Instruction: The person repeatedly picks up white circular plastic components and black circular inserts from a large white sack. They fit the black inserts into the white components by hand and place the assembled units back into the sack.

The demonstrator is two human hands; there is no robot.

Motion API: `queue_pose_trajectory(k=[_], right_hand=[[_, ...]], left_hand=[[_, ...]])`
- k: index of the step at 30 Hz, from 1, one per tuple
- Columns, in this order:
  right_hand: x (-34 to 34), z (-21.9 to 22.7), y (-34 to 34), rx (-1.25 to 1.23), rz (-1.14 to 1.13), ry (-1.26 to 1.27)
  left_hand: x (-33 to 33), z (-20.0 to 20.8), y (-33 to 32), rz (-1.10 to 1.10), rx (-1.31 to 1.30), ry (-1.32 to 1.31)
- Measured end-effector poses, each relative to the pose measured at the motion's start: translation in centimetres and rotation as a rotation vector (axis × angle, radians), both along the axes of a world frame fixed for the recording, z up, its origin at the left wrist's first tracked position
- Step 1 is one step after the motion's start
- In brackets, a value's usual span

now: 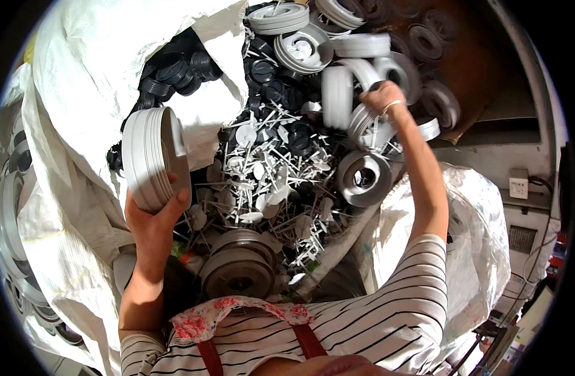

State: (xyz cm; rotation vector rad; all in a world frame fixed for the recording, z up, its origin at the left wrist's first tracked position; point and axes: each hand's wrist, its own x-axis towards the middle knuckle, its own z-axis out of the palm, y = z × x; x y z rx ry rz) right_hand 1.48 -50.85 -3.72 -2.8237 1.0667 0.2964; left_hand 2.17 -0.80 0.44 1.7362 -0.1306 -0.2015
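My left hand (153, 219) grips a wide light-grey ribbed plastic ring (146, 156), thumb inside the rim and fingers behind it. The ring stands on edge, raised at the left of the pile. At the upper right, my right hand (383, 95) is closed at the rim of a blurred pale-grey plastic ring (364, 74); its fingertips are hidden. Beside that hand lie a ribbed ring (336, 97) and a tilted ring (364, 124). Between my hands spreads a heap of small white stemmed plastic pieces (256, 166).
White woven sacks (68, 156) stand at left, with another sack (469, 219) at right. Black ribbed caps (175, 69) show through a gap. Two stacked grey round parts (237, 276) lie near my body. More rings (425, 41) rest on a brown surface; a socket box (518, 183) is at right.
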Motion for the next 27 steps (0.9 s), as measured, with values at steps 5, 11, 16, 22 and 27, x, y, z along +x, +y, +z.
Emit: queue_pose_trajectory(k=[5, 11, 16, 22, 27], right_hand=[[-3.3, 3.8, 16.4, 0.331, 0.297, 0.091], [-10.4, 7.0, 24.3, 0.879, 0.683, -0.003], [-6.3, 9.1, 15.0, 0.784, 0.046, -0.463], [-2.7, -2.2, -13.5, -0.005, -0.495, -0.435], [1.0, -6.2, -16.1, 0.218, -0.517, -0.258]], left_hand=[[0.6, 0.2, 0.2, 0.01, -0.066, -0.057], [1.7, 0.6, 2.0, 0.114, -0.108, -0.101], [1.6, 0.7, 2.8, 0.114, -0.158, -0.055], [2.0, 0.0, 1.6, 0.109, 0.051, -0.075], [1.9, -0.8, 0.8, 0.088, 0.219, -0.076]])
